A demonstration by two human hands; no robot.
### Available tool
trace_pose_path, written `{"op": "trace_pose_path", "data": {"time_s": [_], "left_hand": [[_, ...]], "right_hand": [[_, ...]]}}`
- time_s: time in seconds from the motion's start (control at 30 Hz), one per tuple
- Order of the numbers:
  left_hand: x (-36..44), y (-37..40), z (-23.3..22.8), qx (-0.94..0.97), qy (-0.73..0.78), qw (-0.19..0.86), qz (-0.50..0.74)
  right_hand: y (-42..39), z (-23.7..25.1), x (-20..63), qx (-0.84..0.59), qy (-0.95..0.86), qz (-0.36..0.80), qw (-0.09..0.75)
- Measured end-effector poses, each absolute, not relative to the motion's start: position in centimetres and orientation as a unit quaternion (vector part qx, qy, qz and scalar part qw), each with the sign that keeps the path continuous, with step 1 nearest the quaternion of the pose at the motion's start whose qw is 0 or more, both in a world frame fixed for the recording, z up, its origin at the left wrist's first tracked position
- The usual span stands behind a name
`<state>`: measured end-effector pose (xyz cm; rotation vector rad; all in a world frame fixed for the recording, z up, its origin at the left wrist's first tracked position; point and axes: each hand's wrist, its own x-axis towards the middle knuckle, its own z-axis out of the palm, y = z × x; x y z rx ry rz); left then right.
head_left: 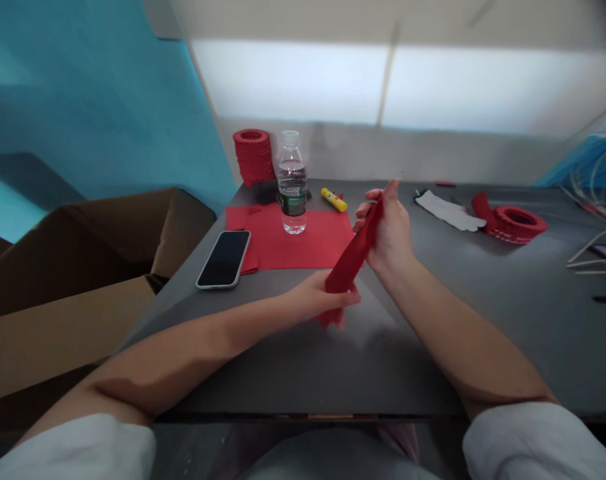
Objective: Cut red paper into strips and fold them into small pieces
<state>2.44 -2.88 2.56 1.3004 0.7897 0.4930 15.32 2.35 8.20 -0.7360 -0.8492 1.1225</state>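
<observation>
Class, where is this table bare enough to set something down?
Bare table lies between the left forearm and right forearm, and between the right forearm and white glove. Crowded: back left, with phone, bottle, red sheet and red roll.

Single view from a camera on my head, looking forward and down over the grey table [293, 377] to the pale wall [483, 157] behind. My forearms [203, 347] reach in from the lower corners, close up; my left hand [313, 297] and right hand [391, 232] appear near the middle, farther off.
</observation>
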Motion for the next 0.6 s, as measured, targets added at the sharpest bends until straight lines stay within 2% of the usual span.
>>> {"op": "trace_pose_path", "data": {"time_s": [0.07, 0.17, 0.3, 0.4, 0.5, 0.6], "left_hand": [[2.5, -3.0, 3.1, 0.529, 0.331, 0.747, 0.229], [2.2, -2.8, 3.6, 0.501, 0.320, 0.764, 0.252], [1.9, -2.3, 3.5, 0.512, 0.342, 0.735, 0.283], [1.8, -2.0, 3.4, 0.517, 0.360, 0.713, 0.309], [1.9, -1.9, 3.6, 0.507, 0.369, 0.706, 0.331], [1.8, -1.9, 4.0, 0.490, 0.374, 0.709, 0.342]], "right_hand": [[2.5, 8.2, 15.4, -0.328, -0.406, 0.504, 0.688], [2.9, 8.5, 16.6, -0.339, -0.500, 0.469, 0.644], [3.6, 9.7, 19.5, -0.403, -0.680, 0.294, 0.537], [3.6, 10.3, 20.9, -0.456, -0.744, 0.159, 0.461], [3.2, 10.5, 20.5, -0.463, -0.771, 0.052, 0.434], [2.6, 10.4, 19.6, -0.441, -0.791, 0.005, 0.424]]}}
